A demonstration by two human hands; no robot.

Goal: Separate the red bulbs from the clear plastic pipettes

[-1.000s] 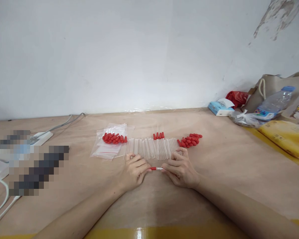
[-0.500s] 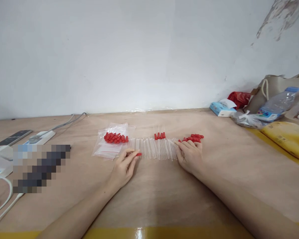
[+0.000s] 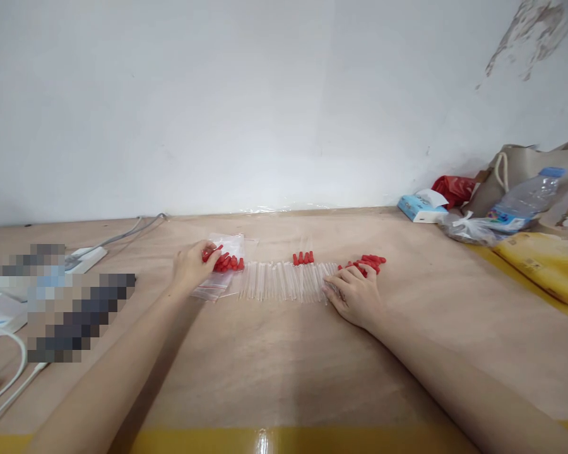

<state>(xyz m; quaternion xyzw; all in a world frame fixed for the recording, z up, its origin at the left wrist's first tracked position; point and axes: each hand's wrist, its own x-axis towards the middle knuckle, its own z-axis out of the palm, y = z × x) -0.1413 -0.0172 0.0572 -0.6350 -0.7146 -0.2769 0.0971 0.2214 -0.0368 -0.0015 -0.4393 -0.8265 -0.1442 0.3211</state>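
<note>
At the left pile of red rubber bulbs (image 3: pixel 228 263), my left hand (image 3: pixel 192 266) has its thumb and fingers closed around a red bulb (image 3: pixel 213 251); part of it is hidden by the fingers. This pile lies on clear plastic zip bags (image 3: pixel 213 288). A row of thin clear tubes (image 3: pixel 279 282) lies side by side across the middle. Over the row's right end rests my right hand (image 3: pixel 355 293), thumb and fingers apart, fingertips touching the end tubes. Several red bulbs (image 3: pixel 303 257) stand lined up behind the row, joined to clear tubes. Another heap of red bulbs (image 3: pixel 373 260) lies just beyond my right hand.
On the right are a blue tissue box (image 3: pixel 419 208), a plastic bottle (image 3: pixel 527 197), a knotted clear bag (image 3: pixel 471 228) and a yellow package (image 3: pixel 544 265). A white power strip (image 3: pixel 89 258) and cables lie on the left. A wall (image 3: pixel 265 107) rises behind the table.
My left hand has moved left from the tubes' left end to the left bulb pile. The red bulb it held there is gone from its fingers' tips. My right hand has shifted slightly left.
</note>
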